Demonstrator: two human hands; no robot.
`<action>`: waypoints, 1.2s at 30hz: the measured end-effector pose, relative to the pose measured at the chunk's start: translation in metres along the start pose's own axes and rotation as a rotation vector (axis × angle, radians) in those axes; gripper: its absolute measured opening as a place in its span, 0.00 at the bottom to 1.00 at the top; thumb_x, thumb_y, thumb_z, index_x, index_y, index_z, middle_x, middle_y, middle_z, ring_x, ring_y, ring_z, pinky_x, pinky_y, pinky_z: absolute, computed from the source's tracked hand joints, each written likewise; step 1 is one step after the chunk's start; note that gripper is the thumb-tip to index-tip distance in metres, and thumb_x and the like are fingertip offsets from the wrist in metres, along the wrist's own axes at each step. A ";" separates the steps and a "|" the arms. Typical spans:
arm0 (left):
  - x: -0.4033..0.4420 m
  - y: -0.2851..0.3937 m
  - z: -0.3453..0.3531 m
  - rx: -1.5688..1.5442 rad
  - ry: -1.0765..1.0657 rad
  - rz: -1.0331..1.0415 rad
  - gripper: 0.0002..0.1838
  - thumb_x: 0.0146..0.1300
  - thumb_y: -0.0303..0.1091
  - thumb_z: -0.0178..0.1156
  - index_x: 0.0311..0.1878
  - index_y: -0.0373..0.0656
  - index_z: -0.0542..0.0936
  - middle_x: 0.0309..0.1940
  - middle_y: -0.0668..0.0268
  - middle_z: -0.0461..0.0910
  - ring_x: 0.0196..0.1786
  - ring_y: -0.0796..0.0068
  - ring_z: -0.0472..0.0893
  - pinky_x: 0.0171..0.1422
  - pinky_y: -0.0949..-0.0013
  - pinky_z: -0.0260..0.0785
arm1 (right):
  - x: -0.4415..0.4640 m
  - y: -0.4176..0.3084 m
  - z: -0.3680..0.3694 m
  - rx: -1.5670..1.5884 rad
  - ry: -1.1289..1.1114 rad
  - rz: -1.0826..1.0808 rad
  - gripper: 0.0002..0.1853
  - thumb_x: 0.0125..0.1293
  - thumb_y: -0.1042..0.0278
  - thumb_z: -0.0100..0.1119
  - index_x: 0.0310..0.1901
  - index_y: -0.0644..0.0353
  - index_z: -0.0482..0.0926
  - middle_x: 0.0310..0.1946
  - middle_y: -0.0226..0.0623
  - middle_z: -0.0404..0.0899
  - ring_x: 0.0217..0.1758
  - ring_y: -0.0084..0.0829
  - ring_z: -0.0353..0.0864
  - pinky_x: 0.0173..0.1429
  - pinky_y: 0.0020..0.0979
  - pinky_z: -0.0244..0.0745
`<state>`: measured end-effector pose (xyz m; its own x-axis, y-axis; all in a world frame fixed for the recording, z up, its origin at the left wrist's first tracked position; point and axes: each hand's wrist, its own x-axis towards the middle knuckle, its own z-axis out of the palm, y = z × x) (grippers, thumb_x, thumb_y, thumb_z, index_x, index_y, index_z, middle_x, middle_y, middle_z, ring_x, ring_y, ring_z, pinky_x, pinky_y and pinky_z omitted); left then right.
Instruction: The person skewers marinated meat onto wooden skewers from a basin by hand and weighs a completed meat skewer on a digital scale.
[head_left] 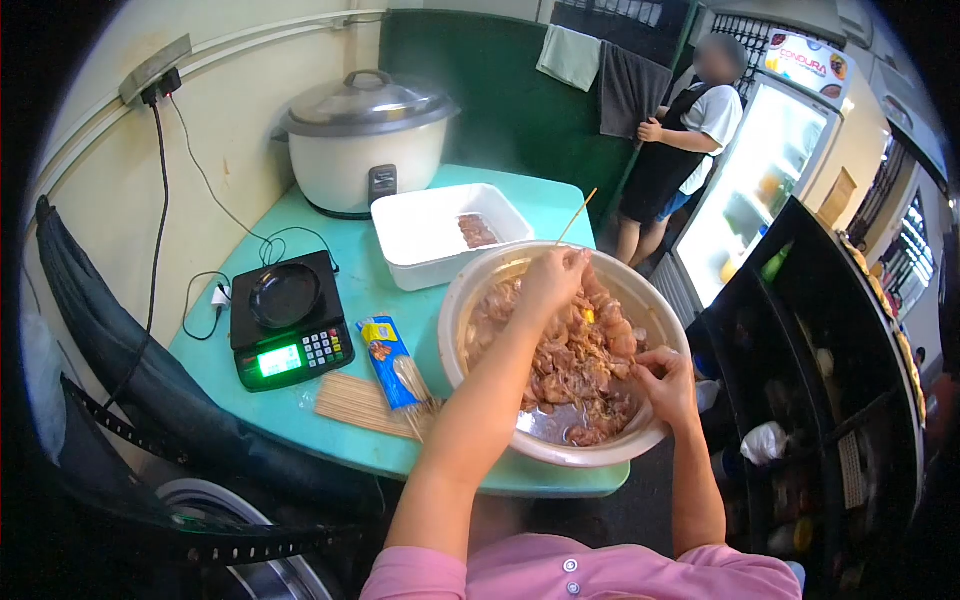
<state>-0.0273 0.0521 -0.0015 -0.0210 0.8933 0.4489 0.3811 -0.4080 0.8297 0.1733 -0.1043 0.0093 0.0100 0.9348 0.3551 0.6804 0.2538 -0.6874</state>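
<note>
A large round basin (453, 330) full of raw marinated meat (565, 372) sits at the table's front right. My left hand (553, 283) is over the basin, fingers closed around a thin wooden skewer (578, 215) that points up and away. Pinched at the basin's right side, my right hand (668, 388) grips a piece of meat, mostly hidden by the fingers. A pale strip of meat (612, 320) runs between the two hands; whether the skewer pierces it cannot be seen. Brownish liquid shows at the basin's bottom.
A white tub (410, 255) holding some skewered meat stands behind the basin. Left of it are a scale (285, 325) with a black dish, loose skewers (365, 405) and a blue packet (385, 350). Behind are a rice cooker (370, 150) and a person (680, 140) near a fridge.
</note>
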 end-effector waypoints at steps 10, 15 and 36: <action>-0.005 0.012 -0.008 -0.043 -0.032 -0.037 0.20 0.67 0.49 0.55 0.34 0.41 0.85 0.30 0.55 0.84 0.36 0.58 0.84 0.43 0.62 0.73 | 0.001 0.007 0.001 0.035 -0.013 0.022 0.06 0.53 0.76 0.65 0.32 0.69 0.82 0.24 0.36 0.80 0.26 0.23 0.78 0.32 0.25 0.71; -0.005 0.012 -0.010 -0.059 -0.061 -0.041 0.20 0.67 0.48 0.55 0.34 0.41 0.85 0.29 0.56 0.84 0.35 0.59 0.83 0.42 0.62 0.73 | 0.001 0.008 0.001 0.018 -0.020 0.015 0.06 0.53 0.76 0.65 0.32 0.69 0.82 0.25 0.37 0.80 0.27 0.23 0.79 0.33 0.25 0.72; -0.001 0.006 -0.005 -0.033 -0.103 -0.104 0.27 0.66 0.55 0.53 0.32 0.37 0.84 0.31 0.46 0.82 0.40 0.44 0.82 0.46 0.52 0.73 | 0.001 0.005 0.001 -0.025 -0.007 -0.016 0.06 0.54 0.76 0.65 0.33 0.68 0.83 0.24 0.33 0.79 0.26 0.20 0.76 0.32 0.24 0.70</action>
<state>-0.0298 0.0479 0.0043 0.0371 0.9450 0.3250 0.3507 -0.3168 0.8813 0.1757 -0.1022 0.0055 -0.0062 0.9324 0.3614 0.6989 0.2626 -0.6653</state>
